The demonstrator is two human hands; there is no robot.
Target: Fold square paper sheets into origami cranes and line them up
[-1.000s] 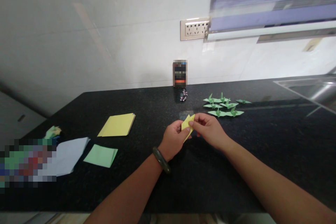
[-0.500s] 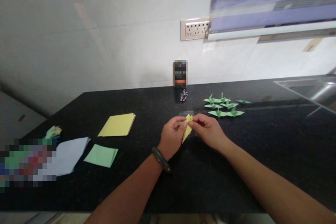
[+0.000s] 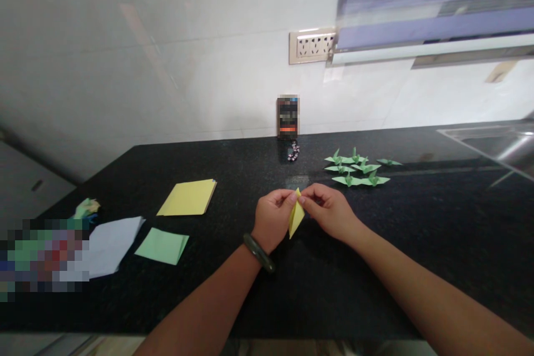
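A small folded yellow paper [image 3: 296, 217] hangs point-down between my two hands above the black counter [image 3: 375, 245]. My left hand [image 3: 273, 219], with a dark bangle on its wrist, pinches the paper's top from the left. My right hand [image 3: 329, 210] pinches the same top corner from the right. Both hands have their fingers closed on the paper. Just beyond my right hand lie several green paper cranes [image 3: 357, 168].
A stack of yellow paper squares [image 3: 187, 198] lies to the left, with a green sheet [image 3: 162, 246] and a pale lilac sheet [image 3: 112, 240] nearer the counter's left end. A dark box [image 3: 287, 117] stands against the wall. A steel sink [image 3: 496, 142] sits far right.
The yellow paper has turned from a slanted, spread shape to a narrow point-down one. Both hands have closed in on its top corner.
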